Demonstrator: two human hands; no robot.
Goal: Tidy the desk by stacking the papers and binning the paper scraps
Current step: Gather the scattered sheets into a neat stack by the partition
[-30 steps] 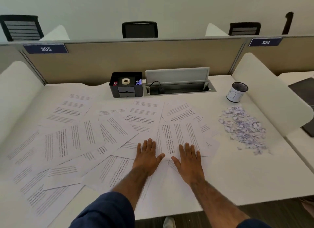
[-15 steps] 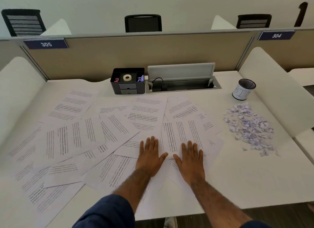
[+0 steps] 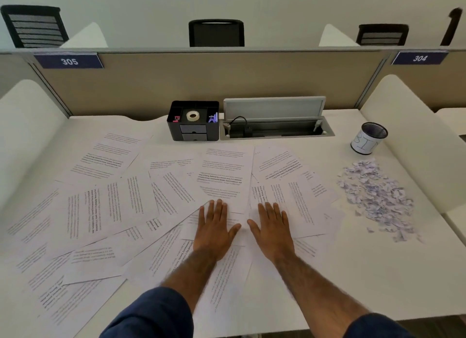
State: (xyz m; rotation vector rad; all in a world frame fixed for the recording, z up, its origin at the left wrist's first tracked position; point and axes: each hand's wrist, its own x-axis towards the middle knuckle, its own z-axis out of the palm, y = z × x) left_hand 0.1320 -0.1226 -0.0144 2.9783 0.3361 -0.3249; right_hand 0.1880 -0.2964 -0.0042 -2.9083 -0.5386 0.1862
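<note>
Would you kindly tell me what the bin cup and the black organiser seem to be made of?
The bin cup looks like dark metal mesh, its weave showing at the rim, wrapped in white paper. The black organiser seems matte moulded plastic: dull, even walls.

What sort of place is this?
Probably a shared office or study hall: a 305 sign and a 304 sign number the places along a partition, with chairs beyond it.

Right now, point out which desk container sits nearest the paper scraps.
The round mesh cup with a white label, just behind the scrap pile on the right; the black organiser holding tape stands at the middle back.
</note>
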